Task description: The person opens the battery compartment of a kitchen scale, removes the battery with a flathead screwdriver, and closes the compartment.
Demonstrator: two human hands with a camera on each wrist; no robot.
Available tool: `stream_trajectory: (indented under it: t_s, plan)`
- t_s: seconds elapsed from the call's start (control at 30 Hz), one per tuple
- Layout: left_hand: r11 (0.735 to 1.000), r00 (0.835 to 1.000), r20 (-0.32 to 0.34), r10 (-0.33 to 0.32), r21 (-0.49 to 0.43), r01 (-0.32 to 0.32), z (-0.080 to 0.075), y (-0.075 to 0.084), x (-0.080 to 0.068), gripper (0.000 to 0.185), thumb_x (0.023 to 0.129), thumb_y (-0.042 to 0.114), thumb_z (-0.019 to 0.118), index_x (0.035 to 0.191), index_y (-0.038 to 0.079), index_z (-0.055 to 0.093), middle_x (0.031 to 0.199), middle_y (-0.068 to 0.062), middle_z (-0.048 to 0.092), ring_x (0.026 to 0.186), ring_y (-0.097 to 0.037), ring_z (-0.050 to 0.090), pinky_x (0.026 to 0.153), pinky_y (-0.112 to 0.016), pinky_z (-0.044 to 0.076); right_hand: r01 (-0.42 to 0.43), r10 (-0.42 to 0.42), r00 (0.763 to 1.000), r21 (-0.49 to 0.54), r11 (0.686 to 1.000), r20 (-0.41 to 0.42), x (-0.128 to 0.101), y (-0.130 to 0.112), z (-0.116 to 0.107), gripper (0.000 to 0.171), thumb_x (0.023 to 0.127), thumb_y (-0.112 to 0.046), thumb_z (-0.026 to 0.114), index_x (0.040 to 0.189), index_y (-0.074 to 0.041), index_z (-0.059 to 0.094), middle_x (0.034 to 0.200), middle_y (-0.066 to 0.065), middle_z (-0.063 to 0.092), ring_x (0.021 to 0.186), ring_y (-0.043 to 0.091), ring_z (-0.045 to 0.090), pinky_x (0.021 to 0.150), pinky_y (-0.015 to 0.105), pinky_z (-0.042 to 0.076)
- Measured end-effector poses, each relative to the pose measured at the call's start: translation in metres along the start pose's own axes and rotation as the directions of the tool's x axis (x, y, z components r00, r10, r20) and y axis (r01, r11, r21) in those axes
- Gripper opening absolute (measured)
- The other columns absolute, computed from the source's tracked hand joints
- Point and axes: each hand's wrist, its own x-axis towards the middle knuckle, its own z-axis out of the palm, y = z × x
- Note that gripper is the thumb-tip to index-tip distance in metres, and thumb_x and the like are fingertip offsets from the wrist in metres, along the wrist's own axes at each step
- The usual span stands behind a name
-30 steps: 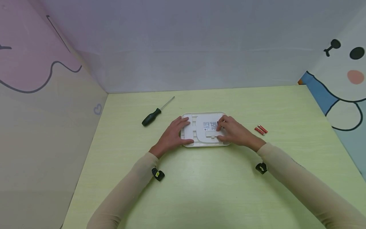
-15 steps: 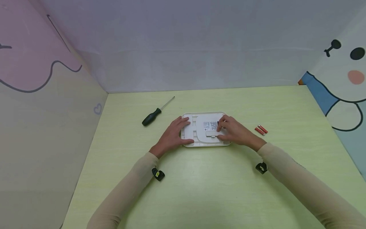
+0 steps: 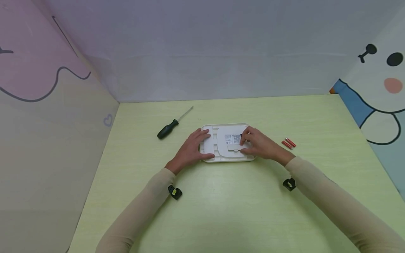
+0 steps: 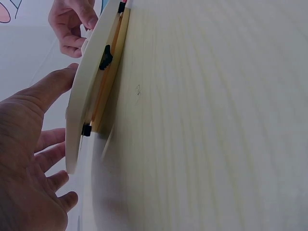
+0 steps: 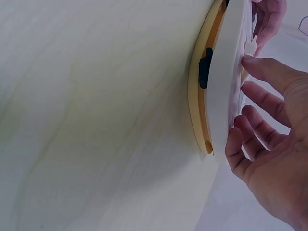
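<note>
A flat white device (image 3: 221, 140) with rounded corners lies on the table, its label and ribbed underside facing up. My left hand (image 3: 191, 144) rests on its left end, thumb along the near side and fingers spread over the far side. In the left wrist view that hand (image 4: 29, 149) has its thumb on the white body, with some fingers partly hidden behind it. My right hand (image 3: 261, 144) pinches a small white battery cover (image 3: 234, 148) between thumb and forefinger. In the right wrist view, the cover's tab (image 5: 251, 45) sticks up by my thumb.
A dark-handled screwdriver (image 3: 167, 129) lies beyond my left hand, shaft pointing away. Red batteries (image 3: 288, 143) lie to the right of my right hand. Black feet (image 5: 205, 67) and a yellow-orange rim show under the device. Walls border the pale table (image 3: 218, 211) at the back and sides.
</note>
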Motion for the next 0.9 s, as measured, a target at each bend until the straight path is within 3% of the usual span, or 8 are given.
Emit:
stream_trajectory:
  t_s: [0.33,0.9]
  plan:
    - [1.0,1.0,0.006,-0.004,-0.011,0.004,0.0008,0.0,0.0003,0.082,0.077,0.054,0.078,0.143,0.016,0.049,0.157,0.006,0.034,0.152,-0.018,0.015,0.12,-0.043,0.023,0.007,-0.007,1.0,0.004,1.0,0.016,-0.0014,0.0004,-0.0035,0.017,0.082,-0.017,0.078,0.094,-0.008,0.069,0.113,0.008,0.052,0.102,0.024,0.051,0.088,0.039,0.046]
    - [1.0,1.0,0.005,-0.011,-0.012,0.011,-0.001,-0.0005,-0.0018,0.082,0.077,0.054,0.077,0.143,0.016,0.049,0.157,0.007,0.034,0.152,-0.017,0.014,0.12,-0.043,0.024,-0.009,0.009,1.0,0.012,1.0,-0.027,0.001,-0.0023,0.0019,0.02,0.08,-0.02,0.08,0.091,-0.006,0.07,0.108,0.009,0.054,0.102,0.025,0.05,0.089,0.04,0.043]
